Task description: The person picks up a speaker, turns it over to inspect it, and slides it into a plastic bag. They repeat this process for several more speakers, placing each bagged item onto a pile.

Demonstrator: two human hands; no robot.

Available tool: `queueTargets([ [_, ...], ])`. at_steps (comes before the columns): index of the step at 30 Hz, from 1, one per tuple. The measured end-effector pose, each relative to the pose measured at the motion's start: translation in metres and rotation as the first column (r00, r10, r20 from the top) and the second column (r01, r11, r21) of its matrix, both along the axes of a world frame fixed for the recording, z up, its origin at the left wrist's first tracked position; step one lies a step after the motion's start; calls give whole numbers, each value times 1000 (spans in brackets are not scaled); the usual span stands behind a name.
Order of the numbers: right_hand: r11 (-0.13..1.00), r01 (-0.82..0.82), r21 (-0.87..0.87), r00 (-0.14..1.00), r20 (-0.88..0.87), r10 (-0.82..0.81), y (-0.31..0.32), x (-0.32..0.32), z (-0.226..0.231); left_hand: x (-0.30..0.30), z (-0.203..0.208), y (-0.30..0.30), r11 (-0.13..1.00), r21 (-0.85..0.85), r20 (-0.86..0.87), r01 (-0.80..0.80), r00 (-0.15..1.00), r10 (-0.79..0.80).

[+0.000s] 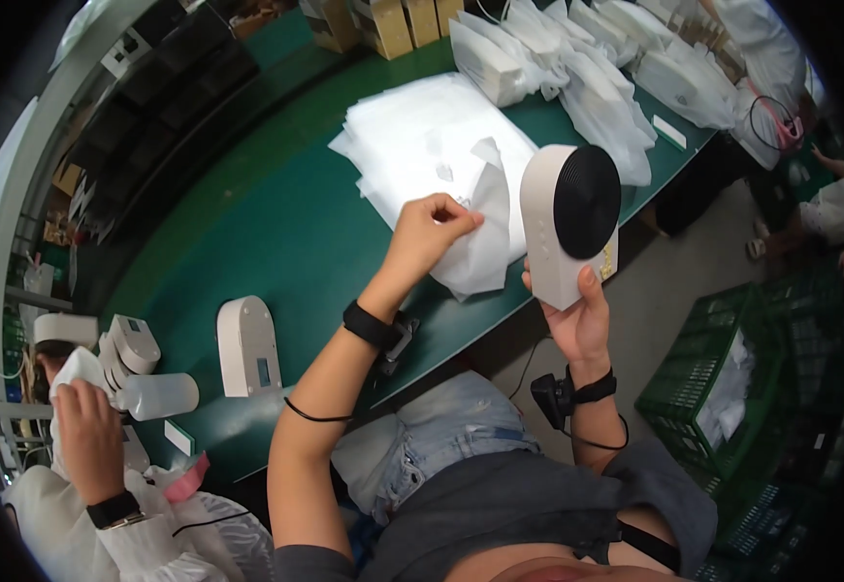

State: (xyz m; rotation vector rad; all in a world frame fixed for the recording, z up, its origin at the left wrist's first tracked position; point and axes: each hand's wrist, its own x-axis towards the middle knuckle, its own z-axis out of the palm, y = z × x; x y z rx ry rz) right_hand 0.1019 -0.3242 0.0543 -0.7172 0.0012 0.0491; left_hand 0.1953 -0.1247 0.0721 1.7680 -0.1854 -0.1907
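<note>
My left hand (427,238) pinches the lifted edge of a thin white plastic bag (485,254), at the front of a stack of flat white bags (398,126) on the green table. In my right hand (580,325) an off-white device (541,213) with rounded ends stands upright. It has a round, ribbed black face (589,204) and a row of small buttons on its side, and my fingers grip its lower end. A yellowish label shows behind it. A similar off-white device (245,339) with a small dark window lies on the table, left of my left forearm.
Several bagged items (592,92) line the table's far right. Cardboard boxes (383,27) stand at the back. At the left, a co-worker's hand (90,441) holds white material near more devices (131,344) and a translucent bottle (160,396). Green crates (694,378) are on the floor at right.
</note>
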Motion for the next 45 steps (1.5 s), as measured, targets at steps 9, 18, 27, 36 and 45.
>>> queueTargets([
  [9,993,-119,15,993,-16,119,26,21,-16,-9,-8,-7,980,191,351,54,929,-120],
  [18,946,-209,246,970,-70,233,21,26,-18,-12,6,14,920,386,325,-76,944,-58],
  [27,741,-343,577,921,52,386,26,32,-27,-27,8,4,982,-89,-21,166,986,-168],
  [36,866,-397,304,917,92,388,31,23,-13,-21,9,24,997,-75,-52,-33,998,29],
  [45,959,-274,73,961,72,268,37,21,-10,-37,15,15,947,-311,-116,87,985,-128],
])
